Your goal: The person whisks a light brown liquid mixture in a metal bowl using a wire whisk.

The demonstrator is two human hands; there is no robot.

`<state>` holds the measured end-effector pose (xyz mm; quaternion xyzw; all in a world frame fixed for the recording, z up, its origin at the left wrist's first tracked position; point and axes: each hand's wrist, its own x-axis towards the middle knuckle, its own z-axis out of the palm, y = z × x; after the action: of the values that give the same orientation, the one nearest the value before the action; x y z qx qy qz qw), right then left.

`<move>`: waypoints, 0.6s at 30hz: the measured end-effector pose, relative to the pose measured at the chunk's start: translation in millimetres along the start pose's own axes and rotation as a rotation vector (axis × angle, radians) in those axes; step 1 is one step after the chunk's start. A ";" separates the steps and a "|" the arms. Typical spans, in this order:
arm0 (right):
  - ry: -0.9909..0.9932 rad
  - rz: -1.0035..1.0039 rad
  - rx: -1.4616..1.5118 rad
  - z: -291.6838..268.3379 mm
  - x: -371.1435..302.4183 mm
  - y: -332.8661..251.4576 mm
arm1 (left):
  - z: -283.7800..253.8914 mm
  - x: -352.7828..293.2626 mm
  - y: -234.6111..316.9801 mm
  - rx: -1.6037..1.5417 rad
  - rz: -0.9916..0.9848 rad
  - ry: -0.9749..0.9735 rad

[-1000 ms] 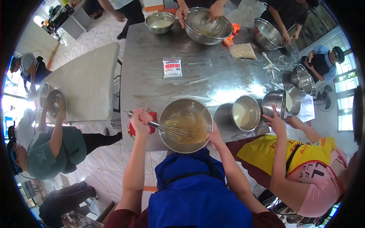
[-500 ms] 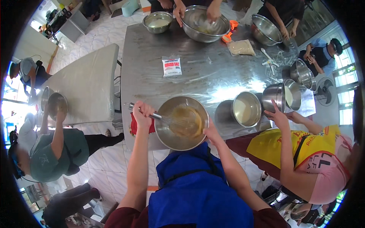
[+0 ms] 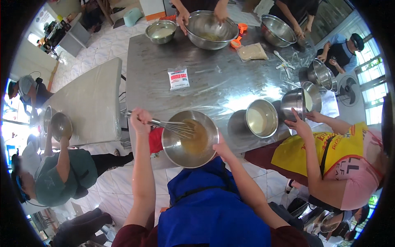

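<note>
Left hand (image 3: pixel 141 120) grips a silver wire whisk (image 3: pixel 158 123), right hand (image 3: pixel 223 149) is clamped on the round steel bowl (image 3: pixel 172 149) sitting between 'em.

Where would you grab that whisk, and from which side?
Probably I'd take the whisk by its handle, from above left: that end juts past the left rim of the bowl, while the wires reach over the tan mixture. The left hand grips there.

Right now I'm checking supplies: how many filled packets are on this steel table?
2: white packet beyond the whisk; tan packet near the orange scoops. Others may be hidden.
</note>
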<state>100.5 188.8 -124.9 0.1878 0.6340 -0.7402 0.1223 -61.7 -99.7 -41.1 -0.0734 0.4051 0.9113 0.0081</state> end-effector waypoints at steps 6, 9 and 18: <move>0.021 0.066 0.017 -4.3 -9.6 -15.4 | -3.0 19.3 6.9 0.136 -0.156 -0.193; 0.048 -0.022 -0.031 -0.2 -6.8 -3.8 | 16.4 19.1 -10.6 -0.010 -0.032 -0.091; 0.093 0.028 -0.002 7.6 -22.0 -32.2 | 12.5 12.4 -13.4 -0.010 -0.171 -0.289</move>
<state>105.9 185.4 -85.7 0.2304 0.6370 -0.7283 0.1031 -74.6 -82.0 -44.5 0.0241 0.3876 0.9103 0.1432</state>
